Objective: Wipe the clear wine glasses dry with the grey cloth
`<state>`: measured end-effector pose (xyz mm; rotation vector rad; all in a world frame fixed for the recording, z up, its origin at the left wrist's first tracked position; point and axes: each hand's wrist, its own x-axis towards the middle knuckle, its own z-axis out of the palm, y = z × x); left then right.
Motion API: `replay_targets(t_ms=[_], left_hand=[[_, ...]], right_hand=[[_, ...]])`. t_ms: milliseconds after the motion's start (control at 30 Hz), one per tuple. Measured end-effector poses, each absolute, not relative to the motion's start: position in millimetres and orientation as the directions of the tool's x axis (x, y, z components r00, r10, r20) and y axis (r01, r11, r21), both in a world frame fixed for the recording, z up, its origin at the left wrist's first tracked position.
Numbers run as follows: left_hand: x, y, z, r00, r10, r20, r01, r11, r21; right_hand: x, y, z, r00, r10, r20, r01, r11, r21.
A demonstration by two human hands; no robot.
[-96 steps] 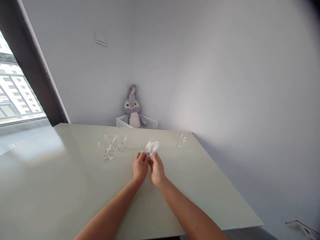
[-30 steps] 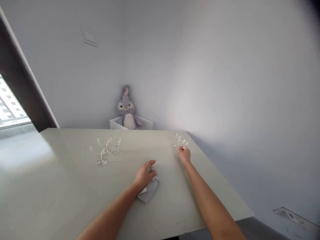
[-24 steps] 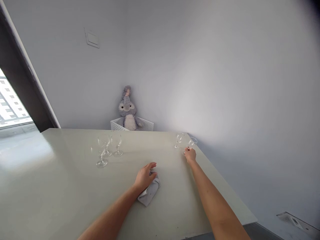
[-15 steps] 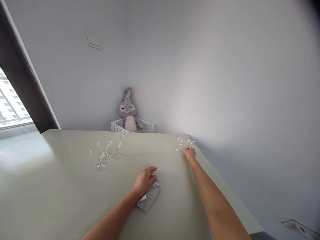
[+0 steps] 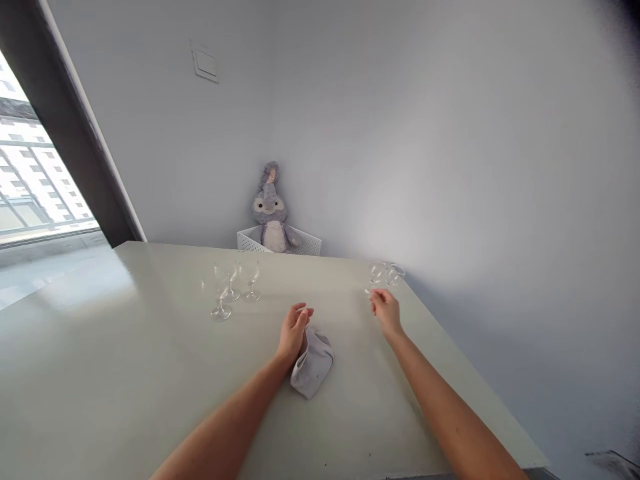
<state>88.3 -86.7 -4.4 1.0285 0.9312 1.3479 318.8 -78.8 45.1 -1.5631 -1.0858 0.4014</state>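
My left hand (image 5: 292, 333) is on its edge near the middle of the table, fingers bent and thumb on top. A folded grey cloth (image 5: 315, 367) bunches against its palm side and appears gripped under the thumb. My right hand (image 5: 386, 311) is farther off to the right, its fingers curled together and no object visible in them. Just beyond it stand two clear stemmed glasses, the left glass (image 5: 377, 272) and the right glass (image 5: 395, 273). My fingertips are close to the left one's foot; the hand hides the right one's foot.
Three more stemmed glasses (image 5: 250, 280) stand grouped on the left half of the pale table (image 5: 125, 373). Behind the far edge, a grey plush toy (image 5: 274, 213) sits in a white perforated basket (image 5: 313, 245). A wall (image 5: 480, 200) runs along the right side.
My right hand has drawn back slightly from the right glass, toward me. My left hand has turned more upright, and the cloth beside it has opened out. The view has shifted a little.
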Motion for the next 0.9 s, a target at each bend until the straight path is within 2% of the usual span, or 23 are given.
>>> replay_targets(t_ms=[33, 67, 100, 167, 200, 267, 300, 367, 500, 667, 800, 900], left_hand=[[87.8, -84.3, -5.0, -0.014, 1.0, 0.012, -0.384, -0.016, 0.923], [86.8, -82.3, -5.2, -0.059, 0.998, -0.023, -0.446, -0.006, 0.895], [85.0, -80.9, -4.9, -0.107, 0.993, -0.047, -0.488, -0.011, 0.873], [79.1, -79.5, -2.5, -0.212, 0.975, -0.06, -0.516, -0.06, 0.855], [75.0, -79.3, -0.5, -0.269, 0.962, -0.047, -0.508, -0.1, 0.856], [64.9, -78.4, 4.7, -0.387, 0.922, -0.012, -0.472, -0.187, 0.861], [59.2, -77.3, 7.3, -0.443, 0.897, 0.002, -0.456, -0.227, 0.86], [47.4, -72.7, 11.8, -0.517, 0.856, -0.003, -0.455, -0.272, 0.848], [27.5, -55.8, 17.1, -0.433, 0.887, -0.16, -0.642, -0.179, 0.745], [12.9, -32.3, 26.1, -0.219, 0.93, -0.294, -0.858, -0.04, 0.512], [4.5, -18.8, 34.2, -0.174, 0.95, -0.261, -0.894, -0.042, 0.446], [2.8, -16.5, 37.2, -0.183, 0.963, -0.197, -0.904, -0.086, 0.418]], right_hand=[[299.6, -92.6, 44.8, 0.407, 0.871, 0.275, 0.434, 0.081, -0.897], [278.9, -107.4, 43.7, 0.155, 0.956, 0.247, 0.475, 0.147, -0.868], [257.8, -122.4, 41.9, -0.106, 0.97, 0.221, 0.513, 0.244, -0.823], [218.7, -149.5, 36.1, -0.467, 0.863, 0.195, 0.593, 0.468, -0.655], [202.3, -159.9, 32.3, -0.536, 0.822, 0.189, 0.644, 0.544, -0.538], [178.8, -172.5, 23.8, -0.568, 0.804, 0.176, 0.741, 0.592, -0.316], [172.0, -174.9, 19.6, -0.554, 0.813, 0.181, 0.777, 0.583, -0.239], [167.3, -174.2, 12.3, -0.52, 0.829, 0.207, 0.811, 0.555, -0.184], [179.0, -166.1, 5.0, -0.471, 0.833, 0.289, 0.789, 0.544, -0.285], [193.7, -157.2, 9.6, -0.401, 0.839, 0.368, 0.583, 0.544, -0.603], [198.3, -147.6, 15.6, -0.229, 0.899, 0.374, 0.315, 0.432, -0.845], [203.5, -140.9, 16.2, -0.102, 0.96, 0.259, 0.095, 0.269, -0.958]])
